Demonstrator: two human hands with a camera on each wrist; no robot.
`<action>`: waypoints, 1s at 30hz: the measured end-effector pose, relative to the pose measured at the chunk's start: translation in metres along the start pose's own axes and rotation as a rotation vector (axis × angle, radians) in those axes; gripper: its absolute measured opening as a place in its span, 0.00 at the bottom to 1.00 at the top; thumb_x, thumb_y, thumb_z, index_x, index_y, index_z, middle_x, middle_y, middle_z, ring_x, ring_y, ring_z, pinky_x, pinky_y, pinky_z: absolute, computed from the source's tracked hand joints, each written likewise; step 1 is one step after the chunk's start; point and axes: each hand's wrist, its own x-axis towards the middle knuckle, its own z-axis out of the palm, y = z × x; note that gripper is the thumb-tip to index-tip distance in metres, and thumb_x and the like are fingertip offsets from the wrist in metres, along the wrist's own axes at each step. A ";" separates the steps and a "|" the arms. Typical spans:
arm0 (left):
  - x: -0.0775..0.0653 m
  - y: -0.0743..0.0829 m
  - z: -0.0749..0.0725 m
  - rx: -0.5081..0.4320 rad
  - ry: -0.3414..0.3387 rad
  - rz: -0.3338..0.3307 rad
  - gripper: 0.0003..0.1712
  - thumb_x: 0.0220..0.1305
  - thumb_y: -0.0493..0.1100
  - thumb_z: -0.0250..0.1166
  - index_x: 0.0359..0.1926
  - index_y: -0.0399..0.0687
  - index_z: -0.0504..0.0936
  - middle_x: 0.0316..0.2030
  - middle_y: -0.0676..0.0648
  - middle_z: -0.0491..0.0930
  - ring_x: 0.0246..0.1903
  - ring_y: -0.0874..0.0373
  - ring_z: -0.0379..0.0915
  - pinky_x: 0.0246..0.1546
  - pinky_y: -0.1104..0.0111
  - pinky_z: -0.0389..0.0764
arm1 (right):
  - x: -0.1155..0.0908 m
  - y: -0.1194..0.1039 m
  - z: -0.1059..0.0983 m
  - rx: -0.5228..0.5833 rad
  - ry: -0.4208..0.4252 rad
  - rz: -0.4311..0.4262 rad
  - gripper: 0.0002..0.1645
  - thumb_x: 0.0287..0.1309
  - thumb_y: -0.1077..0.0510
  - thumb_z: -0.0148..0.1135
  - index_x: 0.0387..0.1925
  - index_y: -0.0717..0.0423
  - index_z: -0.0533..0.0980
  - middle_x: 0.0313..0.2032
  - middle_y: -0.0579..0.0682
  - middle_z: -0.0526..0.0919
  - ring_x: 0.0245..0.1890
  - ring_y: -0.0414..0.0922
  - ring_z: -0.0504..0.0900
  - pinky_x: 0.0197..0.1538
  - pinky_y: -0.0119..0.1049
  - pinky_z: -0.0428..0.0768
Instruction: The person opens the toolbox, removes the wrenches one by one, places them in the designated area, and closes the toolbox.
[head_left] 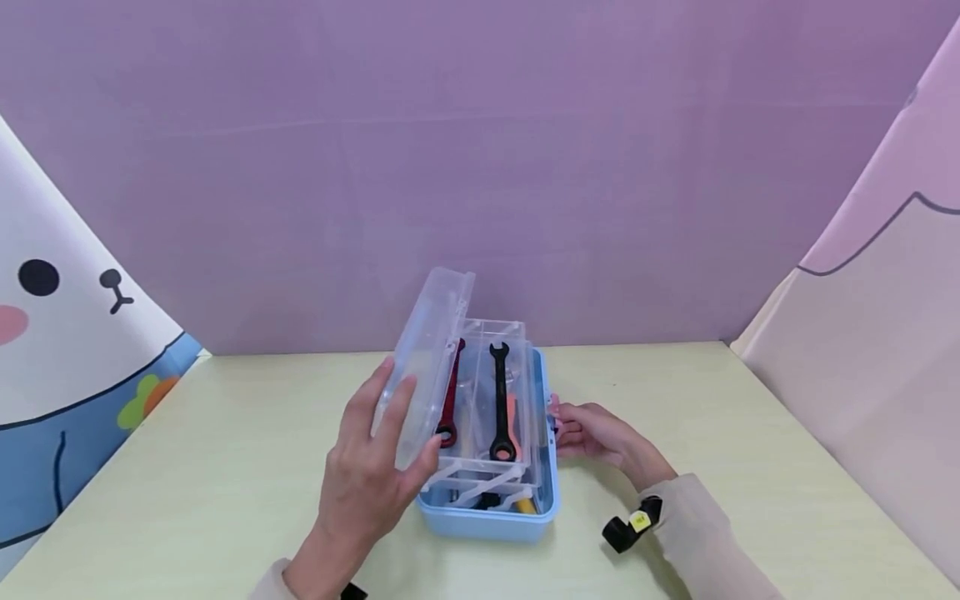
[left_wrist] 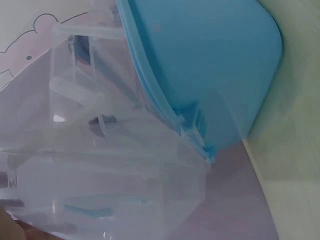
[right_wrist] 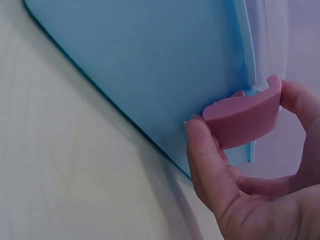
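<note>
A light blue toolbox [head_left: 487, 527] stands on the table with its translucent lid [head_left: 431, 367] raised along the left side. My left hand [head_left: 367, 467] touches the lid with extended, spread fingers. Clear trays inside bear a black wrench [head_left: 501, 400] and a red wrench [head_left: 450, 404]; an orange item [head_left: 512, 417] lies partly behind the black one. At the box's right side, my right hand [head_left: 592, 433] pinches a pink latch [right_wrist: 245, 117] between thumb and fingers. Most of the left hand is out of the left wrist view.
The pale table [head_left: 262, 442] extends to both sides of the box. A purple backdrop [head_left: 480, 167] rises behind it, and printed panels flank the table. A black wrist device [head_left: 630, 525] is on the right sleeve. Something yellow [head_left: 525, 505] shows low inside the box.
</note>
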 end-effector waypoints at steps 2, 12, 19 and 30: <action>-0.001 -0.002 -0.002 0.024 -0.009 0.001 0.31 0.72 0.60 0.40 0.59 0.42 0.72 0.59 0.35 0.69 0.51 0.40 0.70 0.26 0.50 0.84 | -0.001 0.001 0.001 0.005 -0.006 0.002 0.16 0.64 0.54 0.50 0.23 0.51 0.78 0.23 0.44 0.84 0.28 0.38 0.85 0.40 0.34 0.86; -0.007 -0.009 -0.012 0.047 -0.007 -0.061 0.30 0.73 0.59 0.38 0.60 0.45 0.72 0.59 0.35 0.68 0.50 0.38 0.70 0.28 0.47 0.83 | -0.003 0.002 0.005 0.031 -0.025 0.000 0.16 0.64 0.55 0.49 0.24 0.52 0.79 0.23 0.44 0.84 0.27 0.38 0.84 0.40 0.33 0.86; -0.008 -0.018 -0.014 0.020 0.096 -0.063 0.28 0.73 0.55 0.42 0.55 0.37 0.75 0.58 0.34 0.72 0.58 0.36 0.67 0.63 0.64 0.71 | 0.002 0.000 0.004 0.020 -0.021 0.004 0.15 0.64 0.55 0.49 0.27 0.54 0.79 0.24 0.45 0.85 0.28 0.38 0.85 0.40 0.34 0.86; -0.009 -0.025 -0.016 0.051 0.136 0.012 0.26 0.71 0.48 0.45 0.55 0.30 0.74 0.53 0.33 0.77 0.56 0.36 0.69 0.71 0.73 0.54 | 0.001 0.003 0.002 0.022 -0.014 0.018 0.15 0.65 0.54 0.50 0.27 0.53 0.78 0.24 0.44 0.85 0.29 0.39 0.85 0.41 0.35 0.86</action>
